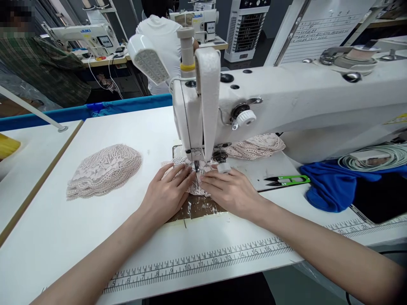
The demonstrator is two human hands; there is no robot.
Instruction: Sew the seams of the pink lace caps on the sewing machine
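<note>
A pale pink lace piece (199,189) lies under the presser foot (197,166) of a white sewing machine (286,91). My left hand (170,188) rests on the lace from the left, its fingers stretched out and slightly spread. From the right, my right hand (230,190) lies with extended fingers on the lace close to the needle; its thumb is hidden. Both hands are open and flat on the work. To the left, a stack of matching lace pieces (104,171) sits on the white table (127,254). More lace pieces (256,146) lie behind the needle area, under the machine arm.
Green thread snips (288,181) lie right of my right hand. Beyond them are a blue cloth (332,186), a coiled pale tape (375,157) and a dark phone (380,199). A printed ruler (190,266) runs along the front edge. Two people sit at machines ahead.
</note>
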